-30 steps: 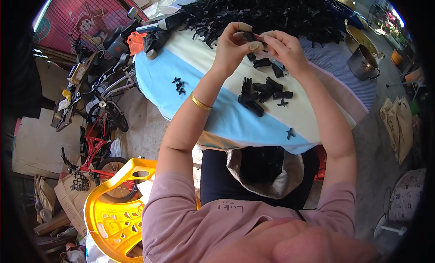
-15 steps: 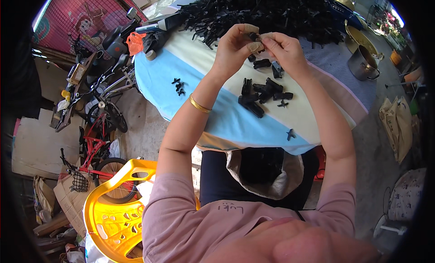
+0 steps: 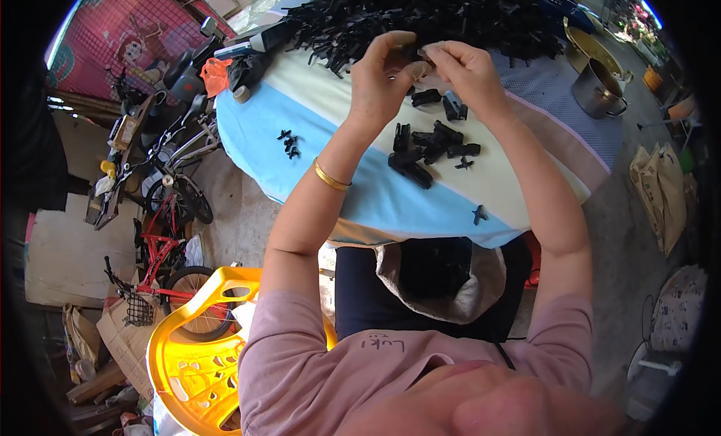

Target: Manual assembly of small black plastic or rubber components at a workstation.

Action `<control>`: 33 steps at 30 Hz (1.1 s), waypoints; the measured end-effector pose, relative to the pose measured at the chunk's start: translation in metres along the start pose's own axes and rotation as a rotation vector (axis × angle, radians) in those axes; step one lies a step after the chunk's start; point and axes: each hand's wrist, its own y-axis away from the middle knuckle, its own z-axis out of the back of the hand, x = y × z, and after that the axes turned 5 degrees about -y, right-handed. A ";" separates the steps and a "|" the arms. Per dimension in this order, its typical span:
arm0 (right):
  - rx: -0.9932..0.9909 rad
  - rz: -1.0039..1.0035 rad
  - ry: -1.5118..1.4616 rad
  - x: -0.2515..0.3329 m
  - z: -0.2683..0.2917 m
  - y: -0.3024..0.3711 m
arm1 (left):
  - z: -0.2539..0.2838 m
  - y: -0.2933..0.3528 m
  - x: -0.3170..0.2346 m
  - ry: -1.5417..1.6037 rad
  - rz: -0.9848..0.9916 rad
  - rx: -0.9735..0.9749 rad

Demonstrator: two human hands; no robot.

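Over the far half of the table my left hand (image 3: 378, 83) is closed, thumb and fingers curled round a small black plastic piece (image 3: 410, 54). Pinched fingers of my right hand (image 3: 473, 75) meet it from the right side; its exact shape is hidden by the fingertips. Just beyond both hands rises a big heap of black plastic pieces (image 3: 443, 19). Nearer to me lies a loose cluster of chunkier black pieces (image 3: 432, 145). Small cross-shaped black pieces (image 3: 289, 144) lie at the left, and a single black cross piece (image 3: 479, 214) is near the front edge.
A striped cloth (image 3: 259, 135) covers the table. On my lap sits an open pale fabric bag (image 3: 481, 289), dark inside. A yellow plastic chair (image 3: 176, 353) and red bicycle (image 3: 159, 248) stand left. A metal pot (image 3: 598, 89) and brass-coloured basin (image 3: 578, 49) are at the right.
The view has shifted slightly, so the table things appear a little higher. My hands stay together over the same spot, with the fingers turned a little around the small piece.
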 end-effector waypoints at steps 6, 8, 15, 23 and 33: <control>0.158 0.144 0.355 -0.005 0.004 -0.007 | 0.001 0.005 0.002 -0.173 -0.053 0.166; 0.133 0.114 0.267 -0.006 0.015 -0.009 | 0.005 0.002 -0.002 0.068 0.052 0.294; 0.260 -0.130 -0.372 0.003 0.027 -0.013 | 0.032 -0.009 -0.003 0.705 0.325 0.530; 0.282 -0.080 -0.542 -0.003 0.022 -0.011 | 0.028 -0.011 0.007 0.856 0.287 0.500; 0.293 0.034 -0.263 -0.001 0.010 -0.006 | 0.023 -0.002 0.012 0.890 0.501 0.539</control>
